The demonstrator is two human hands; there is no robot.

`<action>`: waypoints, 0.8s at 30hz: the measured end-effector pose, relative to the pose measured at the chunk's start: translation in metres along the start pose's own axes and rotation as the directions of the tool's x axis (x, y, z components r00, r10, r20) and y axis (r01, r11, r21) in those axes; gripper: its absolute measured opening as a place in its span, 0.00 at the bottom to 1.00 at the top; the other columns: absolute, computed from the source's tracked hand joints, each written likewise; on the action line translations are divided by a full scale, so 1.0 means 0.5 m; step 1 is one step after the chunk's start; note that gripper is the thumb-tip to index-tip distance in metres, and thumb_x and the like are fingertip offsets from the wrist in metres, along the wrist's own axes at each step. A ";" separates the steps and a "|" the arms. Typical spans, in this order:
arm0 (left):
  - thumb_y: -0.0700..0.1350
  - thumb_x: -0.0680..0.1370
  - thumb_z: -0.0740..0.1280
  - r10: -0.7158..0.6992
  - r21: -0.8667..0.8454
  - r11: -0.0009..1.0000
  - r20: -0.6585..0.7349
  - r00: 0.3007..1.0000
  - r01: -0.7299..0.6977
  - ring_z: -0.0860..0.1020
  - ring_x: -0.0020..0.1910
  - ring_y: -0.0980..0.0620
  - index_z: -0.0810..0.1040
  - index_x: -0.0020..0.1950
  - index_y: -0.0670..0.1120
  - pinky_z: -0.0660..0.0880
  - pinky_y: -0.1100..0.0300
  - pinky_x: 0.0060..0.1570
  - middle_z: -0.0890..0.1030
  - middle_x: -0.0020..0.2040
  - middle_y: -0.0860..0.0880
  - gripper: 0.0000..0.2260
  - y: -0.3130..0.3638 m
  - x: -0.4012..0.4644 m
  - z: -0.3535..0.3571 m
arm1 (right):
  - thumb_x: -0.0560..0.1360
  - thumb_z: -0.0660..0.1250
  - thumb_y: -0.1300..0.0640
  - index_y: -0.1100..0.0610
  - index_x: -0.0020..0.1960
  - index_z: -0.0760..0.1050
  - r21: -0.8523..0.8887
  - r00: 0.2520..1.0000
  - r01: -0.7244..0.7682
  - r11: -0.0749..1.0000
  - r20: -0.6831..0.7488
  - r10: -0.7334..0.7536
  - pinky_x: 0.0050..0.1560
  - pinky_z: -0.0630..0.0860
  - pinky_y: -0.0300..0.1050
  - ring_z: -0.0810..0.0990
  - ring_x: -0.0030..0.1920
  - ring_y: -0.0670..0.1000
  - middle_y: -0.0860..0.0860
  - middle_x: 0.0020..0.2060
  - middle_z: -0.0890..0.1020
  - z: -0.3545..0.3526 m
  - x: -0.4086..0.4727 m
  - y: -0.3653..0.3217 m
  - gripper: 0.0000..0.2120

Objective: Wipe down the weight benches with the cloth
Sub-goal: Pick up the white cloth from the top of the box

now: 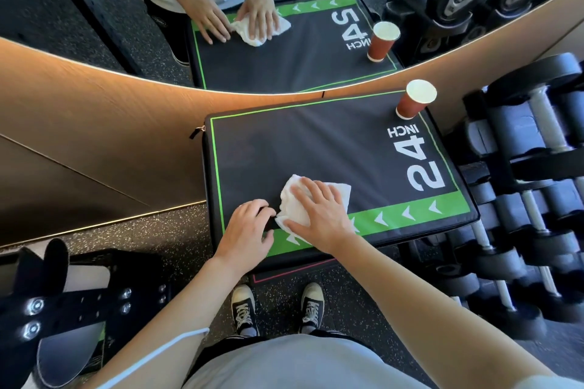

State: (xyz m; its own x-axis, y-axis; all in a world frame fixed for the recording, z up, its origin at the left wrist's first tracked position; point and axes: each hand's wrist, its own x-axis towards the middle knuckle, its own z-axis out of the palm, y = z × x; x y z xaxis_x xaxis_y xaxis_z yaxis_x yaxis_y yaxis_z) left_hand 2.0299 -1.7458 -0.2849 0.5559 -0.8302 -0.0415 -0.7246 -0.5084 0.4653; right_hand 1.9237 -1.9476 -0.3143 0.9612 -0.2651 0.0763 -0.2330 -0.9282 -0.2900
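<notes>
A black padded box (316,142) with a green border and a white "24 INCH" print stands in front of me. A crumpled white cloth (292,204) lies on its near edge, partly over the green strip. My right hand (319,211) lies flat on the cloth with fingers spread, pressing it onto the surface. My left hand (248,230) rests beside the cloth on the box's near left corner, fingers curled, its fingertips close to the cloth's edge; nothing shows in its grasp.
A red paper cup (414,101) stands upright on the far right corner of the box. A rack of black dumbbells (521,186) fills the right side. A mirror (284,50) on the wall behind reflects the scene. Black metal equipment (63,303) sits at lower left.
</notes>
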 end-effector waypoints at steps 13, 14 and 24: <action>0.45 0.75 0.72 -0.048 0.016 0.999 -0.047 0.998 0.049 0.73 0.64 0.51 0.78 0.64 0.49 0.69 0.55 0.70 0.73 0.65 0.54 0.17 0.006 -0.005 0.021 | 0.81 0.65 0.40 0.56 0.56 0.77 -0.059 0.995 0.033 0.998 -0.093 -0.039 0.47 0.72 0.54 0.76 0.47 0.58 0.52 0.51 0.78 -0.001 -0.008 -0.008 0.18; 0.44 0.75 0.72 -0.052 0.019 0.998 -0.048 0.998 0.053 0.73 0.64 0.51 0.78 0.64 0.49 0.69 0.55 0.70 0.73 0.65 0.54 0.17 0.008 -0.006 0.022 | 0.82 0.66 0.42 0.56 0.55 0.77 -0.053 0.995 0.031 0.998 -0.088 -0.036 0.47 0.73 0.54 0.76 0.46 0.58 0.52 0.49 0.78 -0.005 -0.003 -0.006 0.17; 0.48 0.77 0.73 -0.104 0.074 0.992 -0.004 0.995 0.104 0.74 0.61 0.49 0.78 0.63 0.49 0.71 0.51 0.68 0.73 0.63 0.52 0.16 0.037 0.009 0.012 | 0.80 0.62 0.38 0.52 0.65 0.73 -0.067 0.998 -0.057 0.996 -0.003 0.057 0.53 0.70 0.54 0.73 0.55 0.58 0.51 0.58 0.75 -0.032 0.012 0.036 0.22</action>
State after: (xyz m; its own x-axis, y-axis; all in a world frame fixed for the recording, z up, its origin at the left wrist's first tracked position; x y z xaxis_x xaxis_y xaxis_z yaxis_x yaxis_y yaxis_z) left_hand 2.0167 -1.7601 -0.2816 0.6299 -0.7719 -0.0857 -0.6912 -0.6075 0.3915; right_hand 1.9230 -1.9702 -0.3040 0.9461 -0.3178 0.0623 -0.2963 -0.9271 -0.2294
